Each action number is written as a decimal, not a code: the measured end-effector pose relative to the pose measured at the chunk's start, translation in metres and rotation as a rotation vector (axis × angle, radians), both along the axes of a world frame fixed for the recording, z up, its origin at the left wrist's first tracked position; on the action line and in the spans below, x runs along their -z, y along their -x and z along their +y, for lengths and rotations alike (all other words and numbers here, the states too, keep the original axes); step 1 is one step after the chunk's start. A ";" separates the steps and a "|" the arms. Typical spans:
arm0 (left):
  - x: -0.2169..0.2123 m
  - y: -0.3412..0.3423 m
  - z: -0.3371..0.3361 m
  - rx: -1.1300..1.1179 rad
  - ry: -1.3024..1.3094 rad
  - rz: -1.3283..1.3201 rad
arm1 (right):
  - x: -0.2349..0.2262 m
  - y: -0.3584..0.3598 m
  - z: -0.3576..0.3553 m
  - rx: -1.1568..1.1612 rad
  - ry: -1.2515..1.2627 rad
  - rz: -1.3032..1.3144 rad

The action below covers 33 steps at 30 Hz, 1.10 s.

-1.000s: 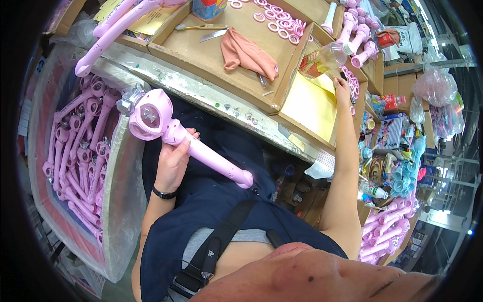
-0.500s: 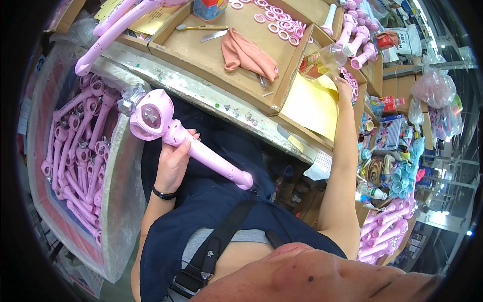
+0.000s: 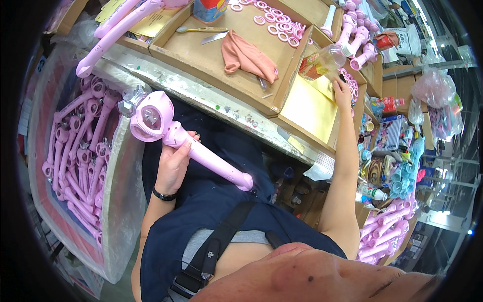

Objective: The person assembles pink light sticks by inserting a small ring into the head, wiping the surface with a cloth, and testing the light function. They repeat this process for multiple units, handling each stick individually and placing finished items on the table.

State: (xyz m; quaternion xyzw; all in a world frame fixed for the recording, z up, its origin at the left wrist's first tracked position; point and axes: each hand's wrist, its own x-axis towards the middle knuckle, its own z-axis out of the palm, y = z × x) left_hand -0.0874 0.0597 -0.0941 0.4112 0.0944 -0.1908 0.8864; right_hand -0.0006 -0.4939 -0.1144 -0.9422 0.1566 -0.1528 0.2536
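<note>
My left hand is wrapped round the handle of a pink plastic wand, which slants over my lap. The wand's wide head has a clear window with a silvery shape inside, and a shiny faceted piece sticks out at its end. Reaching far to the right, my right hand has its fingers pinched at the right edge of a yellow sheet. What lies between those fingertips is too small to make out. Pink rings lie just beyond that hand.
A plastic-lined bin of similar wands stands at my left. On the bench, a cardboard tray carries pink rings, an orange cloth and a brush. A clear bottle leans over the yellow sheet. More pink parts fill a box at right.
The yellow sheet, curled up at its right edge before, lies flatter now. My right hand has shifted slightly down. The left hand and wand are almost unmoved.
</note>
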 end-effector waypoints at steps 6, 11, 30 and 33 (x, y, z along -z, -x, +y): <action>-0.001 0.000 0.000 0.005 0.012 0.012 | -0.003 0.015 0.014 0.000 -0.133 -0.013; 0.000 0.001 -0.001 -0.005 0.007 0.004 | -0.003 0.025 0.028 -0.047 0.050 0.023; 0.000 0.000 -0.001 0.010 0.001 -0.009 | -0.014 -0.005 0.002 0.105 0.009 -0.011; 0.000 0.000 -0.001 0.008 -0.003 -0.006 | -0.023 -0.016 0.000 0.146 -0.006 0.090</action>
